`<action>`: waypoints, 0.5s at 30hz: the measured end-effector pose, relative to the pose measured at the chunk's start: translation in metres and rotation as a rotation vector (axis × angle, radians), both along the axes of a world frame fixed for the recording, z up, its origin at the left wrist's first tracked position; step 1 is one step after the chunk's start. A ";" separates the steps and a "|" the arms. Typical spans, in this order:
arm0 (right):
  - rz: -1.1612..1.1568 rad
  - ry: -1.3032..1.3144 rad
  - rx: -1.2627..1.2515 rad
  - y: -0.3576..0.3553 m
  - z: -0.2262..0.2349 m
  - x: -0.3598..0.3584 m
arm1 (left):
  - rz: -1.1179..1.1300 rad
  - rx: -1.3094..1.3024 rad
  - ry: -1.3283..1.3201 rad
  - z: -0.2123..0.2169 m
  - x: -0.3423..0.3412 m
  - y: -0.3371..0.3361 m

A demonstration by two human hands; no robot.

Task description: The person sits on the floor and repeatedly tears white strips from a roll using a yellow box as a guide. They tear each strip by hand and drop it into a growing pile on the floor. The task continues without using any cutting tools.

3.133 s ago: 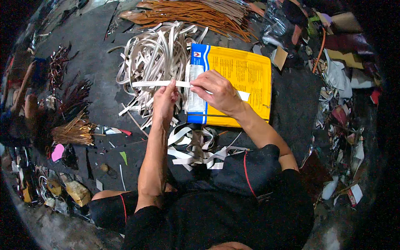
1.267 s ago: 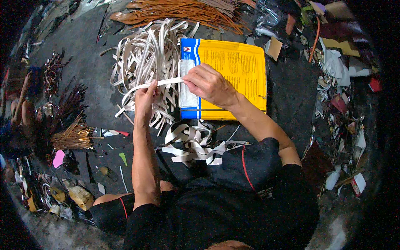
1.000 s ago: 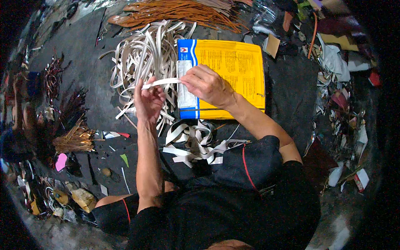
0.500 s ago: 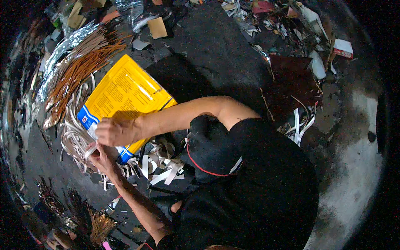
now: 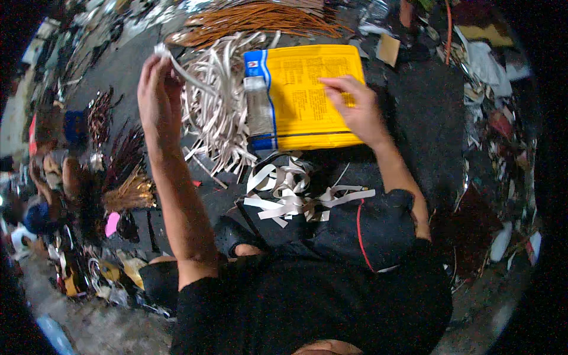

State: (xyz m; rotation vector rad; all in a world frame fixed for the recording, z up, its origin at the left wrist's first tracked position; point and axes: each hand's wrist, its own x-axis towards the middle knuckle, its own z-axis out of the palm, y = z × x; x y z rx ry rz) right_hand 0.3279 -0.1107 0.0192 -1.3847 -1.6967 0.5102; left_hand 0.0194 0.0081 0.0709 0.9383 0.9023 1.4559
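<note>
My left hand (image 5: 158, 94) is raised at the left, its fingers closed on the end of a white strip (image 5: 192, 78). The strip runs down into a tangled heap of white strips (image 5: 216, 109). Beside the heap lies a flat yellow packet (image 5: 307, 121) with a blue band and a grey patch at its left end. Over the packet's right part hovers my right hand (image 5: 358, 109), fingers loosely bent and apart, with nothing visible in them. Loose, wider white strips (image 5: 287, 192) lie curled close to my lap.
Brown strips (image 5: 260, 22) are bundled beyond the white heap. Dark bundles (image 5: 124, 148) and a golden-brown bundle (image 5: 133, 190) lie at the left. Scraps (image 5: 488, 77) litter the right side. Another person (image 5: 56, 174) sits at the far left.
My hands, which were together at the white strips, are now apart. The left has lifted a strip away; the right has moved back over the packet. The whole view has turned.
</note>
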 end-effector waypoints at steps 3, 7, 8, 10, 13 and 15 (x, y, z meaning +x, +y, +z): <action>-0.147 -0.016 -0.019 -0.024 0.022 0.024 | -0.054 0.196 0.266 0.036 -0.009 0.005; -0.248 -0.060 0.000 -0.056 0.015 0.043 | -0.100 0.035 0.485 -0.023 -0.029 0.015; -0.282 -0.088 -0.008 -0.070 0.017 0.045 | -0.100 -0.057 0.591 -0.051 -0.035 0.009; -0.345 -0.087 -0.024 -0.089 0.009 0.047 | -0.026 -0.196 0.756 -0.105 -0.051 -0.007; -0.437 -0.083 -0.080 -0.124 -0.026 0.062 | 0.100 -0.258 0.707 -0.146 -0.049 -0.029; -0.460 -0.026 -0.045 -0.143 -0.065 0.060 | 0.034 -0.188 0.720 -0.145 -0.041 -0.031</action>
